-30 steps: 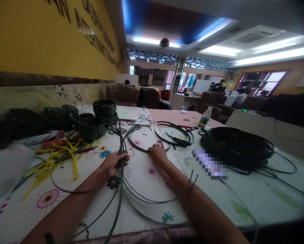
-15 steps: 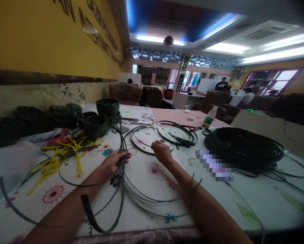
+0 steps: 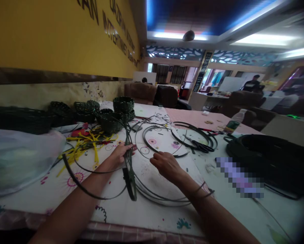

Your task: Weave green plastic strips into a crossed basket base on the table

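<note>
My left hand (image 3: 121, 153) is closed around a bundle of dark green plastic weaving strips (image 3: 128, 159), held upright above the table. Their loose ends bend down and out in loops, one curving left over my forearm. My right hand (image 3: 166, 165) is closed in a pinch, knuckles up, to the right of the bundle. A thin strip (image 3: 138, 149) arcs down to its fingertips; the grip point itself is hidden. Beneath the hands, more thin strips (image 3: 157, 200) form wide loops that run to my right forearm. A coiled strip (image 3: 146, 139) lies just beyond my right hand.
Dark green woven baskets (image 3: 123, 105) stand at the back left, with yellow strips (image 3: 96, 152) and a plastic bag (image 3: 22, 162) nearer. Scissors (image 3: 201, 145) lie by another coil. At right are a bottle (image 3: 234, 122) and a large strip roll (image 3: 266, 156). A person (image 3: 252, 84) is far off.
The view has turned left, so everything sits further right. My right hand has come lower and nearer to me. The hanging strip ends below my left hand have swung; its hold continues.
</note>
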Available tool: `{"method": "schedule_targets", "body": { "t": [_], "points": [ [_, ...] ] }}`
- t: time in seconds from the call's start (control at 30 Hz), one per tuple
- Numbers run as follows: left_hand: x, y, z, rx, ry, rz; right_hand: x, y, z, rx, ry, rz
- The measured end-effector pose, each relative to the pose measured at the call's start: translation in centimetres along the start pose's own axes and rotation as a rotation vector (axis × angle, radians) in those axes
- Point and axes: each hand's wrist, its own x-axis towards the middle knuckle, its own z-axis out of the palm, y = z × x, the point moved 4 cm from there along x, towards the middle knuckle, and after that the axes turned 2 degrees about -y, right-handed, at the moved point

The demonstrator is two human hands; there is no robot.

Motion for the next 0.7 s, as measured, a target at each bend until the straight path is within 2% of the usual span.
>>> {"method": "schedule_targets", "body": {
  "t": [0.2,0.37,0.47,0.57,0.7],
  "points": [
    [0.0,0.5,-0.5,0.034,0.034,0.055,0.1,-1.9,-0.1,0.06,-0.041,-0.088],
    [0.2,0.8,-0.5,0.042,0.074,0.13,0.3,-2.8,1.3,0.121,-0.174,-0.012],
    [0.4,1.1,-0.5,0.044,0.089,0.159,0.1,-3.0,1.2,0.192,-0.26,0.007],
    [0.4,1.6,-0.5,0.035,0.072,0.175,-0.2,-2.2,-0.3,0.394,-0.205,0.012],
    [0.2,2.8,-0.9,0.012,-0.01,0.155,-0.7,1.4,-1.7,0.938,-0.077,0.085]
  ]
}}
